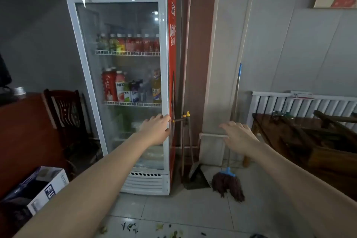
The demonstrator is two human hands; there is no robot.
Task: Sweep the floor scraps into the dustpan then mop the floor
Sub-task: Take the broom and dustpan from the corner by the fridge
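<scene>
Both my bare arms reach forward. My left hand [155, 129] is open, its fingers [164, 117] straight and close together, the tips just beside a yellow-tipped handle [180, 120]; I cannot tell whether they touch it. My right hand [238, 137] has its fingers loosely spread, holding nothing. The dark dustpan [197, 177] stands on the floor [173, 205] between the drinks fridge [119, 25] and the mop [228, 183]. Green scraps [131, 227] lie on the tiles at the bottom edge.
</scene>
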